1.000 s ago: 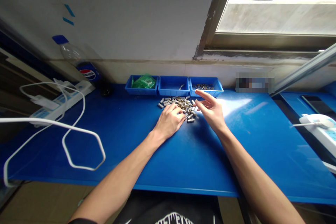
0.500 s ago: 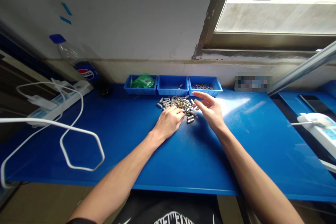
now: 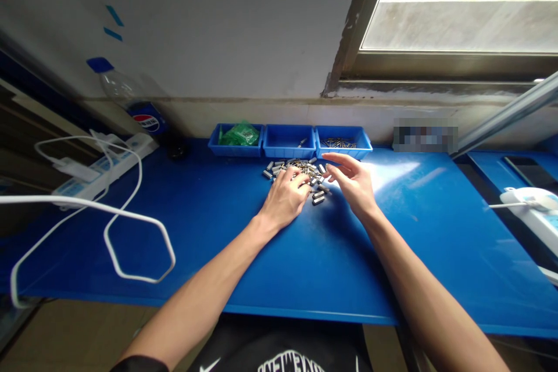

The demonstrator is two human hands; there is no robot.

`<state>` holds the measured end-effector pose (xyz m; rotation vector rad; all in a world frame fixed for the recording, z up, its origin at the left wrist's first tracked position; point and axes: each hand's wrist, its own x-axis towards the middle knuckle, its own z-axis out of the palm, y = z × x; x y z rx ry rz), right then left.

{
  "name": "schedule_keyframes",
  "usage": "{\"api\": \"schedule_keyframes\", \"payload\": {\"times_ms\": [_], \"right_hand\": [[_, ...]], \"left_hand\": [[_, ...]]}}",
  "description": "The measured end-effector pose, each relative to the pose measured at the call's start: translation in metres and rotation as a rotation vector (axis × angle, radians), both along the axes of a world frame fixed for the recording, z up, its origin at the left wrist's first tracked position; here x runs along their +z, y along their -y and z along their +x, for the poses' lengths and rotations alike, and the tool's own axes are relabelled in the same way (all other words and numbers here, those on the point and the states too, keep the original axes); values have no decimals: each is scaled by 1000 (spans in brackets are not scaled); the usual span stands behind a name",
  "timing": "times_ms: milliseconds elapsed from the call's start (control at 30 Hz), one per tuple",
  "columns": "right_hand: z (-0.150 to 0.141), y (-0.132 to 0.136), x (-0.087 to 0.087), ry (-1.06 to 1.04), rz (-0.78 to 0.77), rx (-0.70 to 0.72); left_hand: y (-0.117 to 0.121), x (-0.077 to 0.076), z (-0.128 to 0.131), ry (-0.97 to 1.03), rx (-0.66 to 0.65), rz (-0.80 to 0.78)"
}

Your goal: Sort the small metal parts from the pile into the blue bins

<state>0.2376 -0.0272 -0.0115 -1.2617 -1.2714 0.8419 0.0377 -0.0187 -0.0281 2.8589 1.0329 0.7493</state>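
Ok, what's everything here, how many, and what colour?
wall: one, greyish, back
window: one, grey frame, upper right
tapes: two, blue, wall
table: one, blue, middle
bins: three, blue, table's back
bag: one, green, left bin
bits: count unclear, silver, middle bin
pins: many, brassy, right bin
pile: one, silver and brassy, before bins
bottle: one, clear and blue, back left
cables: several, white, left and right
power strips: two, white, left and right
phone: one, dark, far right
pole: one, grey, right
shirt: one, black, bottom
left hand: one, bare, at pile
right hand: one, bare, by pile
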Motion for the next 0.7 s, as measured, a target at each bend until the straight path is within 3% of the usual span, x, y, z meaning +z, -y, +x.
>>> {"api": "schedule_keyframes", "payload": {"times_ms": [367,500,700], "right_hand": [[-1,0,-1,-25,-6,3],[0,1,1,-14,-26,44],[2,4,2,-17,-124,221]], "left_hand": [[-2,11,-15,-83,95,-84],[-5,10,-16,91,67,-110],[-7,10,-16,264,67,-155]]}}
